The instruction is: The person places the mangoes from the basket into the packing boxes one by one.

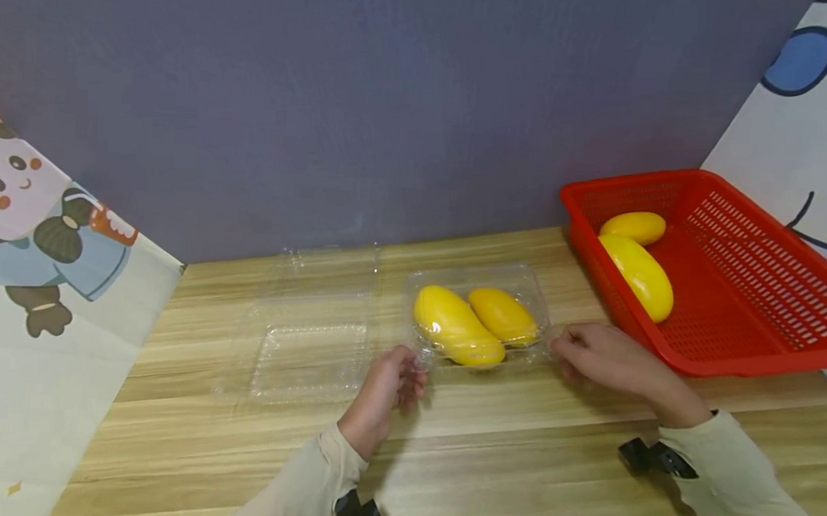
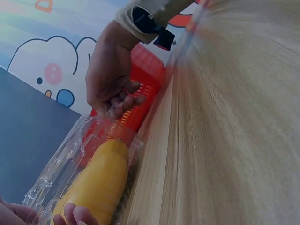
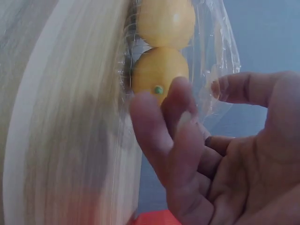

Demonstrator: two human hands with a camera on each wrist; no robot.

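Lidded clamshell point(image 1: 464, 278) with two mangoes point(image 1: 454, 325), my left hand point(image 1: 387, 386) and right hand point(image 1: 603, 359) pinching it, open clamshell point(image 1: 312, 361) left of it, two-mango basket point(image 1: 713, 302) right

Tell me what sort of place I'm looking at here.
Probably a small indoor packing spot, perhaps staged: a table between cartoon panels, fruit in a clear box, and a basket holding more fruit.

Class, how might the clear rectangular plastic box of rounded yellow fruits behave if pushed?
The box probably flexes, looking thin-walled. Low and wide, it seems unlikely to tip. The smooth, rounded fruits inside might roll.
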